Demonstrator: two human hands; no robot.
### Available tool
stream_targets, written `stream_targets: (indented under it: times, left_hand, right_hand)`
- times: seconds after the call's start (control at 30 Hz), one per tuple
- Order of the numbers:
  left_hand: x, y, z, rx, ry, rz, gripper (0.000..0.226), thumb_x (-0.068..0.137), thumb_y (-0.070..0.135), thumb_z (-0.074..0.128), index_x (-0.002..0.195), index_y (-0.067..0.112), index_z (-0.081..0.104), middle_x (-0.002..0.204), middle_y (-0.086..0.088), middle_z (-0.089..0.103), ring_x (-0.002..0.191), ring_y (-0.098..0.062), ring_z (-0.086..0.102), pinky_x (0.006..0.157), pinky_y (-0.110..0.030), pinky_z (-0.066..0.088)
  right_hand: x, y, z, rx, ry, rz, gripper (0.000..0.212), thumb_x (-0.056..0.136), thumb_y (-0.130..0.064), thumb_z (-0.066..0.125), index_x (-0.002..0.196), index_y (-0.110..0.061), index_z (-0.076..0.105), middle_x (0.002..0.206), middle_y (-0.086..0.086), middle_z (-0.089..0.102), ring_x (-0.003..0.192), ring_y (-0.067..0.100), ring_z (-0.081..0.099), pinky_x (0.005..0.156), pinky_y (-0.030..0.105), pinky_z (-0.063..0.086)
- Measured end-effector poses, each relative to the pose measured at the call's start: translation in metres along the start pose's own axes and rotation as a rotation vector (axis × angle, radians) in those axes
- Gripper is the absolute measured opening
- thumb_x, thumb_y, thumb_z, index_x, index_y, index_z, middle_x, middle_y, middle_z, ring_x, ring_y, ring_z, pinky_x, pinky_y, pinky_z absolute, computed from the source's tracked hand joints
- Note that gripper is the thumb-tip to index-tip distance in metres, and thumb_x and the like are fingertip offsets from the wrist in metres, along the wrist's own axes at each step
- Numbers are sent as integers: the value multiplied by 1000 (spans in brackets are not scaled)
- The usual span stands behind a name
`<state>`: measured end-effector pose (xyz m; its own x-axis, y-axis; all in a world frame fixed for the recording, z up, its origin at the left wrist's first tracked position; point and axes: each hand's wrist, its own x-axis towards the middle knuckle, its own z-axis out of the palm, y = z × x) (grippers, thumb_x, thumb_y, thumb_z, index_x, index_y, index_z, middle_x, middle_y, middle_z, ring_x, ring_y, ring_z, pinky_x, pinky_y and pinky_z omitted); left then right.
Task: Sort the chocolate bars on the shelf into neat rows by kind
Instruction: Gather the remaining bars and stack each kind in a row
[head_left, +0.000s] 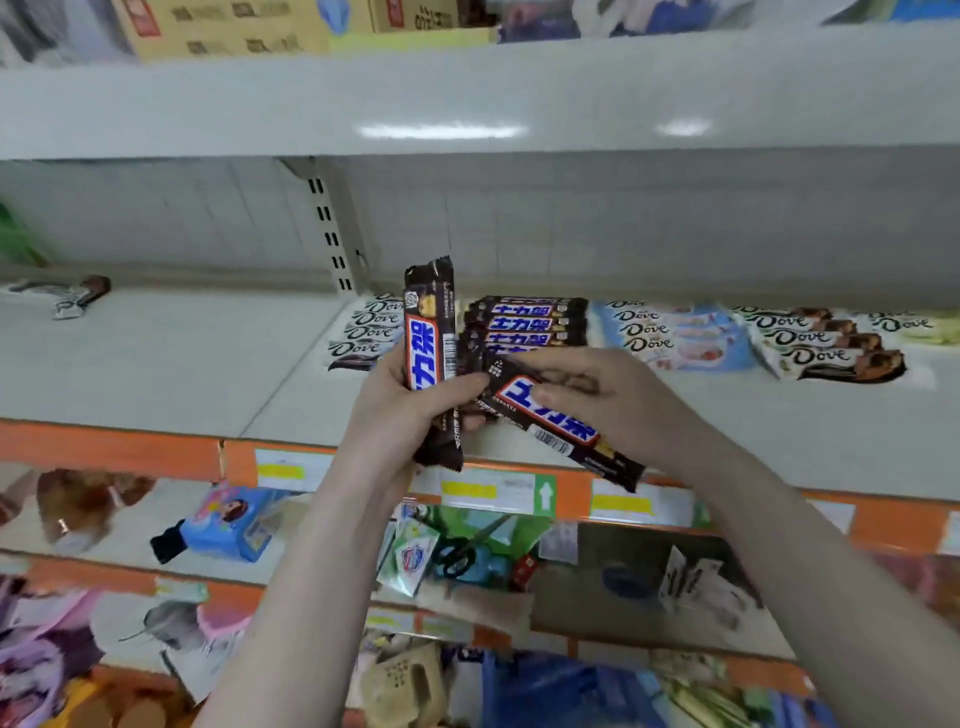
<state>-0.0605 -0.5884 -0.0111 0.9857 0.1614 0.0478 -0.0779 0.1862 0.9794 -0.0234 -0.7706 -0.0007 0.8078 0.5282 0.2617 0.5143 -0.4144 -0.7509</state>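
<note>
Two Snickers bars in hand, over the shelf's front edge.
Left hand (400, 410) grips an upright bar (432, 358); right hand (587, 395) pinches a tilted bar (561, 423), the two bars touching. Snickers row (530, 322) lies just behind, flanked by Dove rows (366, 332) (675, 335). Shelf (182, 358) bare to the left; orange edge strip (109, 449) below.

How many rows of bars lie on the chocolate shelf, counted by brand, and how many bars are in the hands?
Dove rows: 4, from the white-wrapped row to the row at the far right
Snickers rows: 1
Snickers bars in hands: 2, left hand and right hand
Total: 5 rows, 2 held bars
</note>
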Motion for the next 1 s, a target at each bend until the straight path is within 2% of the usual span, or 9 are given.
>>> stream_targets:
  times: [0.13,0.2,0.37,0.53,0.63,0.73,0.8,0.9,1.0]
  left_hand:
    - [1,5,-30,-102,47,-36,29,71,-7,70,98,0,61,76,-6,74,59,-17,69,49,-20,52]
    - [2,3,-40,-160,82,-70,31,72,-7,70,100,-2,59,77,-9,73,57,-17,69,49,-19,52]
    - [3,-4,-49,-131,44,-169,29,73,-4,71,99,-3,59,71,-12,72,49,-17,65,46,-22,51]
    - [9,-10,-52,105,-9,-201,27,70,-3,75,88,7,58,66,-9,71,47,-20,63,47,-26,52]
    - [12,-14,-46,257,14,-201,32,69,-1,76,95,5,58,79,-16,72,54,-23,66,50,-29,56]
    - [18,-16,-43,493,13,-141,35,68,9,78,97,5,58,83,-14,71,62,-27,67,62,-40,59]
    - [22,-16,-40,630,-8,-106,33,69,17,78,93,8,57,79,-8,70,57,-25,66,59,-38,59]
    - [27,-15,-36,835,-26,-51,31,69,30,78,85,15,56,73,3,66,53,-12,61,52,-26,52]
    - [32,-16,-34,865,-55,-81,31,68,33,79,80,18,54,74,-1,67,54,-15,60,59,-32,55]
  right_hand:
    - [2,-9,19,136,-13,118,48,78,-15,69,121,-32,56,85,-2,66,76,12,62,69,17,47]
    - [-1,-9,22,148,-65,145,61,71,-13,76,123,-35,53,86,4,67,75,13,59,69,21,46]
    - [-7,-4,22,164,-25,138,55,67,-5,77,103,-43,60,68,-12,65,65,5,57,58,16,50]
    - [-1,9,9,47,51,172,34,73,-6,73,86,-37,69,72,-20,70,74,-4,64,67,7,48]
    - [4,17,12,-10,35,182,30,74,-6,72,96,-27,71,78,-19,68,71,-6,62,66,5,46]
    - [6,25,17,-111,60,142,30,75,-7,72,100,-23,70,76,-9,65,70,13,58,63,16,45]
    - [8,29,20,-173,72,105,29,75,-8,72,101,-19,70,83,4,65,76,22,58,68,23,45]
    - [7,32,19,-275,36,60,31,74,-14,73,104,-20,69,95,4,63,85,17,59,77,24,47]
    - [1,35,11,-381,-2,32,37,70,-23,77,106,-21,69,102,-2,62,93,9,55,80,16,42]
